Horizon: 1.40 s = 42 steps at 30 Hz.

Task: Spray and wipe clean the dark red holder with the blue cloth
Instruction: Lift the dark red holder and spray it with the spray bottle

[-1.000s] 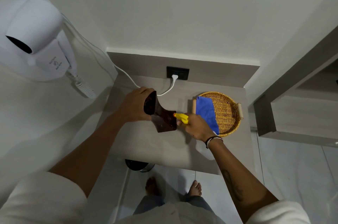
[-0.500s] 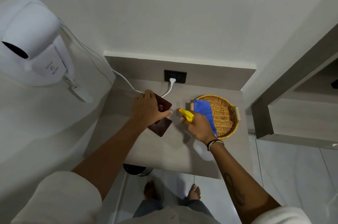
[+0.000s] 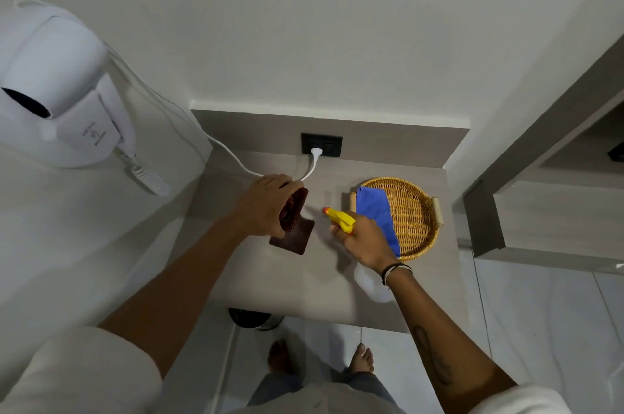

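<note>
My left hand [image 3: 266, 207] grips the dark red holder [image 3: 294, 227] by its upper part, tilted above the grey counter [image 3: 304, 282], its flat square base pointing down toward me. My right hand [image 3: 366, 241] holds a spray bottle with a yellow nozzle [image 3: 339, 217] aimed left at the holder, a short gap between them. The bottle's pale body [image 3: 371, 285] shows below my wrist. The blue cloth [image 3: 378, 211] lies draped over the left side of a round wicker basket [image 3: 415, 214], partly hidden behind my right hand.
A white cable [image 3: 236, 160] runs from a wall-mounted white hair dryer [image 3: 57, 89] to a black socket [image 3: 321, 144] behind the counter. A dark bin [image 3: 251, 317] stands under the counter edge. My bare feet are on the tiled floor. A grey shelf unit [image 3: 540, 204] stands at the right.
My left hand has turned the holder over in its grip, and it now shows its side with the base down. The spray nozzle has drawn back a little to the right.
</note>
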Tool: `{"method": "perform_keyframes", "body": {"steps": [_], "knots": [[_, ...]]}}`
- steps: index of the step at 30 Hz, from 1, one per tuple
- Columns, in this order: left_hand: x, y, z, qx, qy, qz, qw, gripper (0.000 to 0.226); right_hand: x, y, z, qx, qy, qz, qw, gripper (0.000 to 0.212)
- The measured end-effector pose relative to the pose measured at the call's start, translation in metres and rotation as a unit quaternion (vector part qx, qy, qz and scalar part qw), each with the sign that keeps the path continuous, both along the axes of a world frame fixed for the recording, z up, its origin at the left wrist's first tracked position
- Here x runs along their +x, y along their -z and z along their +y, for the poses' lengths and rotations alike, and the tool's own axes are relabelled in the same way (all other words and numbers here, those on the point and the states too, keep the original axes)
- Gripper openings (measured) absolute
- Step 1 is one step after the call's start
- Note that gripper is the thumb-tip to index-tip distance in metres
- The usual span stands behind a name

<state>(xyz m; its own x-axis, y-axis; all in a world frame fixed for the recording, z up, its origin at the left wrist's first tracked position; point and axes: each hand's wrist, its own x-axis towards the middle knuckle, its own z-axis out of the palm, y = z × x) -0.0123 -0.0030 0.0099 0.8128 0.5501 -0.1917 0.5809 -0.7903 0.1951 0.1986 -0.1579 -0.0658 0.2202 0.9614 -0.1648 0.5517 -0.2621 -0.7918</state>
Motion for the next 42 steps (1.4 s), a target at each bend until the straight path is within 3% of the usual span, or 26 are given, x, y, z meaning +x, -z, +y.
{"method": "perform_keyframes", "body": {"steps": [7,11,15,22,28,31,37,42], "knots": [[-0.032,-0.001,0.006,-0.096,-0.118,-0.062,0.986,0.119,-0.014,-0.019,0.007,0.061,-0.058,0.031,0.996,0.042],[-0.041,0.001,0.005,-0.119,-0.156,-0.06,0.979,0.124,-0.024,-0.024,0.014,0.05,-0.076,0.073,0.993,0.041],[-0.042,-0.006,-0.001,-0.12,-0.17,-0.055,0.977,0.124,-0.03,-0.022,0.015,0.03,-0.097,0.06,0.993,0.04],[-0.039,-0.014,-0.008,-0.109,-0.167,-0.037,0.979,0.124,-0.025,-0.021,0.009,0.052,-0.099,0.002,0.994,0.04],[-0.033,-0.013,-0.01,-0.049,-0.14,-0.014,0.989,0.12,-0.012,-0.013,-0.001,-0.042,-0.082,-0.054,0.994,0.039],[-0.024,-0.009,-0.012,0.006,-0.119,0.0,0.993,0.115,-0.009,-0.005,-0.005,-0.045,-0.046,-0.049,0.997,0.033],[-0.005,-0.004,-0.016,0.052,-0.076,0.055,0.994,0.129,-0.006,-0.005,-0.007,-0.03,-0.021,-0.031,0.999,0.034],[-0.003,-0.002,-0.009,0.025,-0.047,0.089,0.995,0.14,-0.006,-0.008,-0.007,-0.013,-0.029,-0.026,0.999,0.036]]}}
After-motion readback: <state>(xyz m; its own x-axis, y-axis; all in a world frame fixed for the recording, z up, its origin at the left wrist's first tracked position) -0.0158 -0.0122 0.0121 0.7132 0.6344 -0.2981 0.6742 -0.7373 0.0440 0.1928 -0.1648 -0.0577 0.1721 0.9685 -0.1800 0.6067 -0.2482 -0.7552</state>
